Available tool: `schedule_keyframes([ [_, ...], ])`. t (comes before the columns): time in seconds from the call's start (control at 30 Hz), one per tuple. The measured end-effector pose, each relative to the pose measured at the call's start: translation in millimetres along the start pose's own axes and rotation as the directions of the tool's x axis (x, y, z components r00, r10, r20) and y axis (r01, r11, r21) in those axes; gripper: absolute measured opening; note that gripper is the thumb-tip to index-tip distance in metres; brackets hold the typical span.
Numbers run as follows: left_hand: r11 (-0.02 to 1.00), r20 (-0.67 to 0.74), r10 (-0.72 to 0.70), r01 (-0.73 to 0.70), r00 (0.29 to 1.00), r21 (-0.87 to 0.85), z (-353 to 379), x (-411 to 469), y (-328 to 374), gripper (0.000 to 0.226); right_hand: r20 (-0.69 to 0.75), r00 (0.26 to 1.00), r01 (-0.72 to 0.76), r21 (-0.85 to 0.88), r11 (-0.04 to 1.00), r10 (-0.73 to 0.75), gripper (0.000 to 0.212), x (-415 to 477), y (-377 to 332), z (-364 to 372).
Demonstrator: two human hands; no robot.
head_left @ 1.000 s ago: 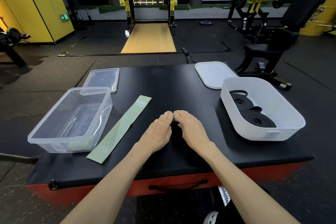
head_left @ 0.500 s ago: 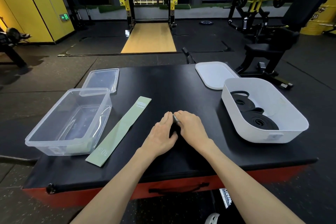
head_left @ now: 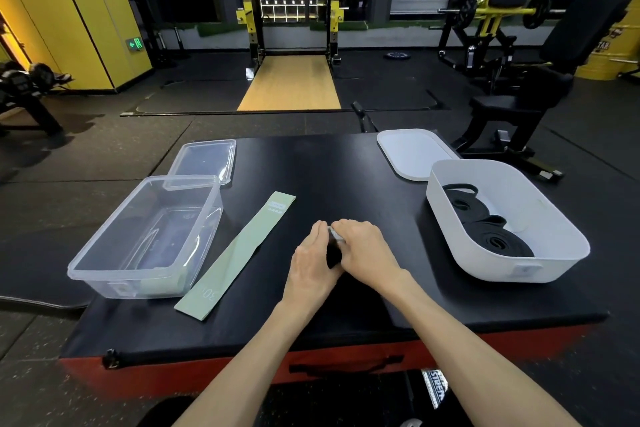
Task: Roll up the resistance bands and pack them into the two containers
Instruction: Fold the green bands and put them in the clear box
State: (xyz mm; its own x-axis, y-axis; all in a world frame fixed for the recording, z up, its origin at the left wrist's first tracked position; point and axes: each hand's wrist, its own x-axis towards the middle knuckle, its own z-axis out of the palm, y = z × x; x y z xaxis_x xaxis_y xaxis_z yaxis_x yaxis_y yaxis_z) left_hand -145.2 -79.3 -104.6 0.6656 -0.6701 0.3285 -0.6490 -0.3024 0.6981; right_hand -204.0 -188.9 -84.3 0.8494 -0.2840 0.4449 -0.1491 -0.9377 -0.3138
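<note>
**Dark band [head_left: 334,255] held mid-platform [head_left: 346,177]**

The white bin [head_left: 485,267] at the right edge holds coiled black bands [head_left: 498,243]. The clear tub [head_left: 114,283] at the left edge shows something pale green by its near wall. The left hand [head_left: 313,264] and right hand [head_left: 363,250] curl round the dark band, which sits between their fingers. A green band [head_left: 242,253] lies flat beside the tub.

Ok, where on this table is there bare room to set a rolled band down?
The widest bare patch of the table is the far middle, between the green band and the white lid. A narrower strip runs along the near edge, in front of the white bin. The left side is crowded: clear container, clear lid and green band lie close.
</note>
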Motion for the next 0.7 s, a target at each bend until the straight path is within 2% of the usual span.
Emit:
schedule_keyframes([
  [0.1,0.992,-0.049,0.076,-0.07,0.996,0.109,-4.5,0.1,-1.4,0.022,0.078,0.997,-0.027,0.011,1.0,0.026,0.021,-0.8,0.8,-3.8],
  [0.17,0.987,-0.069,0.103,-0.094,0.992,0.133,-11.0,0.7,-1.9,0.023,0.125,0.992,-0.038,0.016,0.999,0.036,0.015,0.0,0.6,-6.7],
  [0.27,0.985,-0.093,0.101,-0.087,0.99,0.152,-21.4,3.7,-5.5,0.011,0.174,0.984,-0.046,0.038,0.998,0.039,0.014,1.7,-5.6,-11.6],
  [0.43,0.944,0.027,0.181,-0.181,0.983,0.277,-40.6,0.3,-19.3,0.013,0.28,0.96,-0.043,0.093,0.995,0.016,0.015,4.6,-14.1,-21.0],
  [0.57,0.917,0.06,0.24,-0.246,0.969,0.314,-52.1,0.4,-19.0,0.015,0.224,0.974,0.005,0.137,0.991,-0.036,0.013,0.9,-19.6,-19.9],
  [0.7,0.915,0.055,0.263,-0.267,0.963,0.302,-60.2,5.2,-12.7,0.014,0.088,0.996,-0.015,0.164,0.986,0.001,0.007,-4.6,-21.8,-16.8],
])
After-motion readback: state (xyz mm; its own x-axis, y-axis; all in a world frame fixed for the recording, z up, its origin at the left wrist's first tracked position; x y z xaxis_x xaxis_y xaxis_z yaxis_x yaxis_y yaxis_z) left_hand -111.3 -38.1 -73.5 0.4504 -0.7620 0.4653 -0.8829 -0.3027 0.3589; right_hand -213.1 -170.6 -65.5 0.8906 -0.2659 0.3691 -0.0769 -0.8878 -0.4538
